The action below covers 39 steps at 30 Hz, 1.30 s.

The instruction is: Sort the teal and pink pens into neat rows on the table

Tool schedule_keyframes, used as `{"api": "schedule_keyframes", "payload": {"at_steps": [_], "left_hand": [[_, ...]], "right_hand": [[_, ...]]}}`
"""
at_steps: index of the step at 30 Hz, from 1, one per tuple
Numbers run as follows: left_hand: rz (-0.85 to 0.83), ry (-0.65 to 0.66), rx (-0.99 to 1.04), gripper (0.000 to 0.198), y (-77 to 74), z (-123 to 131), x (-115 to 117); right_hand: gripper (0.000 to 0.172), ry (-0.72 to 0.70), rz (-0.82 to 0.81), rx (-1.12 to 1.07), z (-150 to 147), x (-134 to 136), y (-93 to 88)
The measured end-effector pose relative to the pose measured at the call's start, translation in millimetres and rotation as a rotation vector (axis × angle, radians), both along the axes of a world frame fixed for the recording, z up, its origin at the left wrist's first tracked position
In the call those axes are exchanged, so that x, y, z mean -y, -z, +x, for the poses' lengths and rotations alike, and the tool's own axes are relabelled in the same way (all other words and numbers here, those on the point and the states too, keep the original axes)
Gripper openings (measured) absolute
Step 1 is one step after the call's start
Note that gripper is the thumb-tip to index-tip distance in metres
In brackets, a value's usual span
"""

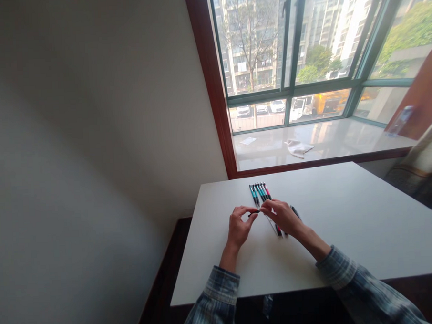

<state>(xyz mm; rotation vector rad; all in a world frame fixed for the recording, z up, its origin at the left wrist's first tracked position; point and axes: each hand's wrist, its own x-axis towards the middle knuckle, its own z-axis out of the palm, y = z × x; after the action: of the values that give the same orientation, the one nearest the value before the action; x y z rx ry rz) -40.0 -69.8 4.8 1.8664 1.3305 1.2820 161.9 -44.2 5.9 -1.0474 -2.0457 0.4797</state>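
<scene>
My left hand (239, 228) is closed in a pinch on a small black pen part (253, 213), held just above the white table. My right hand (283, 218) is also pinched closed, its fingertips meeting the right end of that same part; what exactly lies between them is too small to make out. Beyond the hands, several click pens (259, 192) lie side by side, teal ones at the left and a red one at the right. Under my right hand are a red and black pen piece (278, 230) and some thin pieces, partly hidden. A dark pen piece (295, 212) shows past the right wrist.
The white table (347, 223) stands against a wall (128, 113) on the left and a window sill (266, 155) at the back. On the sill lie a crumpled white cloth (299, 149), a paper scrap (248, 141) and a clear bottle (402, 120). A curtain (416, 167) hangs at the right.
</scene>
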Motion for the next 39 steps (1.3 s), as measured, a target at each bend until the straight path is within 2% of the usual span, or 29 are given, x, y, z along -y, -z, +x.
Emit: {"api": "schedule_keyframes", "payload": {"at_steps": [3,10,15,19,21,27,30,32,34,36,39], "left_hand": [[0.015,0.002,0.001,0.011,0.8,0.1,-0.2],[0.012,0.005,-0.011,0.011,-1.0,1.0,0.3],[0.026,0.009,-0.037,0.009,-4.3,1.8,1.6],[0.032,0.015,-0.030,0.010,-5.1,1.6,2.4],[0.029,0.021,-0.028,0.010,-5.2,1.7,2.5],[0.026,0.028,-0.046,0.009,-4.0,1.2,1.2],[0.011,-0.021,0.021,0.017,-1.0,-0.7,-0.9],[-0.042,-0.079,0.096,0.029,2.1,-2.1,-3.3],[-0.118,-0.081,0.169,0.034,5.9,-3.0,-6.4],[-0.174,-0.017,0.243,0.032,10.0,-3.0,-9.5],[-0.202,0.027,0.346,0.032,14.6,-2.0,-12.6]], "right_hand": [[0.037,0.003,0.005,0.036,-0.2,0.6,-0.4],[0.023,-0.064,0.018,-0.046,0.3,2.7,-2.5],[0.039,-0.033,0.022,0.070,1.0,1.3,0.7],[0.027,-0.033,0.000,0.036,1.8,3.3,-0.5],[0.026,-0.048,0.012,0.019,1.6,3.3,-0.6],[0.042,-0.021,0.023,0.077,-1.1,0.7,4.6],[0.042,0.041,0.041,0.036,-2.1,3.0,2.6],[0.040,0.116,0.044,-0.037,-2.9,6.2,-1.1],[0.039,0.171,0.015,-0.107,-4.8,10.3,-4.7],[0.039,0.159,-0.024,-0.129,-8.2,14.7,-6.5],[0.038,0.060,-0.042,-0.096,-15.3,19.7,-4.3]]}}
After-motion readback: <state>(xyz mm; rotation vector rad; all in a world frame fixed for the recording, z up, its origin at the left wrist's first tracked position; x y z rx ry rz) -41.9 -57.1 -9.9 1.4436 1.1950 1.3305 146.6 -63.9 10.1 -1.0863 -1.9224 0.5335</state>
